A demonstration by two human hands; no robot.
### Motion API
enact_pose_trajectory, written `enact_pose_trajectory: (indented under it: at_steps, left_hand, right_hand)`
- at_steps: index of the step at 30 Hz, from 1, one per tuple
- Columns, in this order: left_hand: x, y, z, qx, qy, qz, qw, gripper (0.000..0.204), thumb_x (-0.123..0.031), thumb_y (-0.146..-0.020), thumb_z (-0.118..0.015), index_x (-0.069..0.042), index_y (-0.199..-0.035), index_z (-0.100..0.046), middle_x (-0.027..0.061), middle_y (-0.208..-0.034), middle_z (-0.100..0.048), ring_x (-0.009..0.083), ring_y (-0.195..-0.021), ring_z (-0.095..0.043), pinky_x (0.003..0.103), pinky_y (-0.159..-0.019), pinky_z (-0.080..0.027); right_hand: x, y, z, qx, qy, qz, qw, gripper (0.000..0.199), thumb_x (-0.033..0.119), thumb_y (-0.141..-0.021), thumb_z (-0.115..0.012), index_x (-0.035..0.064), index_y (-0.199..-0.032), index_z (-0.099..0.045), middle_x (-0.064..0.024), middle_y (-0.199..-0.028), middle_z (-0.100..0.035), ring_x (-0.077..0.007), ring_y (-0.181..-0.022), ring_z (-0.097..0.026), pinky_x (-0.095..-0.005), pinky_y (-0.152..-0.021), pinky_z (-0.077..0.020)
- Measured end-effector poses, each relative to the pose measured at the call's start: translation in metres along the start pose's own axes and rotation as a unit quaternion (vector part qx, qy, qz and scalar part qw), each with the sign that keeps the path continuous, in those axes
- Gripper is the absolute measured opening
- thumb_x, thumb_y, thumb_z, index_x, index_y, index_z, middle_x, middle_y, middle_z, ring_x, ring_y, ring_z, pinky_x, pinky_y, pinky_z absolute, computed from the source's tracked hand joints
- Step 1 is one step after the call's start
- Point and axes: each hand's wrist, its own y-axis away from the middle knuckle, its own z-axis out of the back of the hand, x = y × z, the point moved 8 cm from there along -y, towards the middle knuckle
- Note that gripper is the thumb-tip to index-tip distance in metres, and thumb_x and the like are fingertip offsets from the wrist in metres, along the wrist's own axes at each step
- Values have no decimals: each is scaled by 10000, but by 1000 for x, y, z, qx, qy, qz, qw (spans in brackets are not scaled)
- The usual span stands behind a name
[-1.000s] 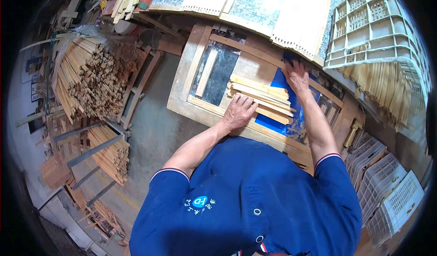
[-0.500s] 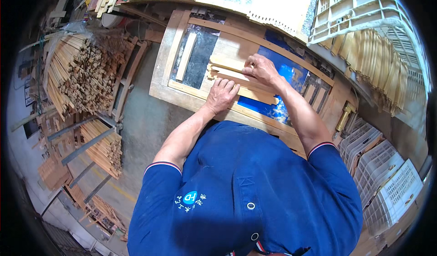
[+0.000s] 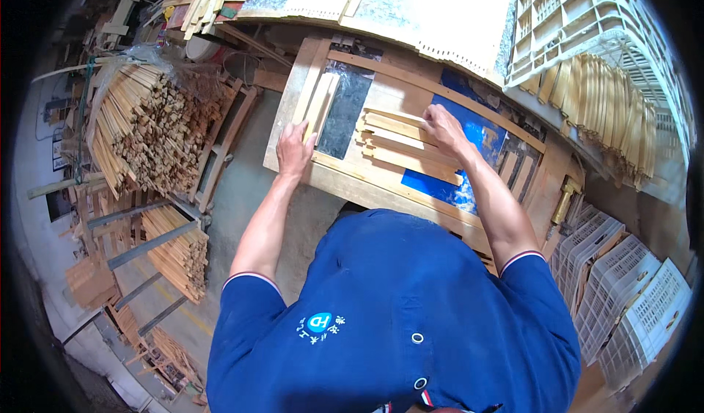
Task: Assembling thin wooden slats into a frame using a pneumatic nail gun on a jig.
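Observation:
My left hand is at the left side of the workbench, its fingers and thumb closed round the near end of a pale wooden strip. That strip lies lengthwise away from me and shows two of its faces. At the bench's middle, several grooved wooden strips lie side by side, running left to right. Over their far right part sits my right hand, fingers bent and pinched on the farthest wooden strip; its fingertips are partly hidden.
The workbench has a raised wooden frame and a blue panel. Beyond it stands a table with pale boards. A white plastic crate and stacked slats are at right. Bundled wood sticks fill the left.
My left hand has left the middle strips and moved left to the lengthwise strip. My right hand stays at the middle strips. The whole view has shifted slightly.

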Motion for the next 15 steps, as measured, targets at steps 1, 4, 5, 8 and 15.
enact_pose_trajectory:
  at_steps: [1,4,5,8,15]
  left_hand:
    - [10,-12,-7,-3,-11,17,1000,412,-183,-815,-797,-71,-1199,-700,159,-1000,-618,347,-985,-616,431,-877,-503]
    - [27,-40,-26,-2,-20,36,999,376,-174,-815,-792,-66,-1167,-717,163,-1000,-621,353,-998,-612,435,-893,-501]
    - [29,-47,-30,0,-11,45,999,365,-171,-813,-792,-65,-1156,-725,163,-999,-621,357,-1003,-608,441,-903,-499]
    - [41,-58,-42,4,10,41,999,367,-183,-816,-788,-80,-1163,-726,164,-1000,-622,358,-1002,-607,445,-902,-499]
    - [42,-60,-67,15,-72,15,997,291,-249,-905,-678,-114,-1159,-725,155,-1082,-629,367,-1061,-590,467,-919,-485]
  right_hand:
    - [0,4,3,-20,7,8,1000,218,234,-923,-620,51,-1038,-592,-181,-1072,-633,-369,-1029,-614,-460,-865,-498]
    - [-13,36,19,-108,-74,-44,990,246,213,-914,-645,54,-1099,-614,-186,-1078,-634,-361,-1053,-617,-441,-891,-504]
    - [-13,50,21,-110,-70,-45,990,246,213,-914,-645,54,-1099,-614,-186,-1078,-634,-361,-1053,-617,-441,-891,-504]
    - [-12,103,31,-157,-94,-70,981,385,185,-904,-684,77,-1266,-608,-170,-1115,-620,-330,-1078,-621,-410,-948,-498]
    - [-76,254,18,-312,-36,-274,909,477,201,-889,-707,140,-1355,-619,-151,-1067,-600,-305,-1071,-603,-419,-918,-494]
